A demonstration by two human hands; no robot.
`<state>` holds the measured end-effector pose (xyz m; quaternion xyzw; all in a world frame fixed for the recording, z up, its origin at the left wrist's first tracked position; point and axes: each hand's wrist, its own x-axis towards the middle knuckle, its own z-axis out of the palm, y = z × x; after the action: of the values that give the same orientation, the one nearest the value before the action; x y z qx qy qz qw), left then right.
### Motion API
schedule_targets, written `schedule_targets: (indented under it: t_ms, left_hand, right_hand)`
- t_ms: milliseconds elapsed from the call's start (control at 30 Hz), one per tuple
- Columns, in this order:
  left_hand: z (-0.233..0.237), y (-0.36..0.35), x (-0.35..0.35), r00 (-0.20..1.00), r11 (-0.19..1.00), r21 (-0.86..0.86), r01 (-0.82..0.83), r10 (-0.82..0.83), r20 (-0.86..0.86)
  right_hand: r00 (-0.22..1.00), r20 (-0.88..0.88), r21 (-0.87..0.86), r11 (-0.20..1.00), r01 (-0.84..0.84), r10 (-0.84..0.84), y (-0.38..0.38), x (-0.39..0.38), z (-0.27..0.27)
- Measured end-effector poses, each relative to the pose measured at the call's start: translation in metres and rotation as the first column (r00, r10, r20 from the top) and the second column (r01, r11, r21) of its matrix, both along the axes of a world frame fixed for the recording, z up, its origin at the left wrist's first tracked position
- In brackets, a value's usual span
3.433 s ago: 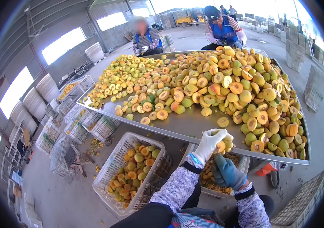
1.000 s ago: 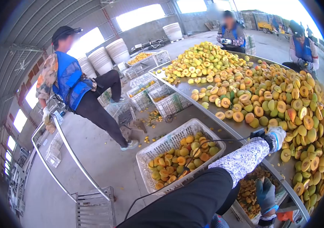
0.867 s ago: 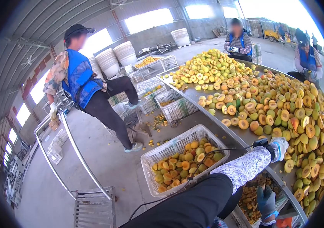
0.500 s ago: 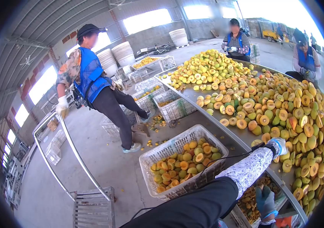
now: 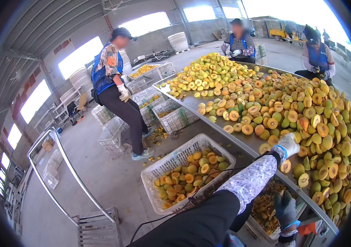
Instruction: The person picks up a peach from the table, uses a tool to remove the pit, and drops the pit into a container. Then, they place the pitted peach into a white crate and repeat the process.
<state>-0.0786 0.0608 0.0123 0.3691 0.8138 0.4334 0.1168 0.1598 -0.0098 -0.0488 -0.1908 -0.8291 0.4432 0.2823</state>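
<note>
My left hand (image 5: pixel 288 144), in a white glove below a patterned sleeve, reaches over the metal table (image 5: pixel 229 138). It is at the near edge of a large heap of halved, apricot-like fruit (image 5: pixel 303 111), green-yellow outside and orange inside. Its fingertips are turned away, so their grip is hidden. Lower down, beside the table's raised edge, my right hand (image 5: pixel 286 210) wears a grey-blue glove. Its thumb and a finger point up and stand apart, with nothing visible between them. Below the table edge, a crate (image 5: pixel 266 230) of brownish fruit scraps sits close to this hand.
A white crate (image 5: pixel 146 181) of fruit halves stands on the floor left of the table. A metal trolley (image 5: pixel 56 144) is farther left. One person (image 5: pixel 111 70) walks near more crates (image 5: pixel 175 119); two others (image 5: pixel 241 45) sit across the table. A dark cable (image 5: pixel 159 220) runs along my arm.
My view has swung to the right. My left hand has moved slightly along the heap's near edge; my right hand stays low. The standing person has turned and lowered an arm away from the trolley.
</note>
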Motion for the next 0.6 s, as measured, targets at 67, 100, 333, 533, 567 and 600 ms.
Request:
schedule_targets:
  t_ms: [67, 100, 333, 533, 567, 600]
  left_hand:
    - [0.047, -0.034, 0.011, 0.878, 0.977, 0.213, 0.009, -0.110, 0.465]
    - [0.032, -0.030, -0.005, 0.814, 0.891, 0.452, 0.030, -0.285, 0.507]
    - [0.018, -0.092, 0.059, 0.352, 0.644, 0.764, -0.038, -0.707, 0.614]
    - [0.007, -0.087, 0.084, 0.448, 0.663, 0.747, -0.057, -0.651, 0.612]
    - [0.006, -0.087, 0.087, 0.435, 0.661, 0.749, -0.047, -0.661, 0.611]
    - [0.006, -0.089, 0.090, 0.422, 0.659, 0.751, -0.040, -0.670, 0.611]
  right_hand:
    - [0.998, -0.053, 0.122, 0.992, 0.038, -0.032, 0.000, 0.000, 0.016]
    - [0.994, -0.099, 0.127, 0.990, 0.066, -0.054, -0.001, -0.002, 0.023]
    - [0.953, -0.258, -0.115, 0.984, 0.135, -0.161, 0.004, -0.013, 0.033]
    - [0.956, -0.197, -0.085, 0.975, 0.205, -0.218, 0.005, -0.013, 0.045]
    - [0.953, -0.218, -0.066, 0.978, 0.200, -0.210, 0.005, -0.013, 0.046]
    - [0.951, -0.239, -0.048, 0.980, 0.193, -0.198, 0.005, -0.013, 0.047]
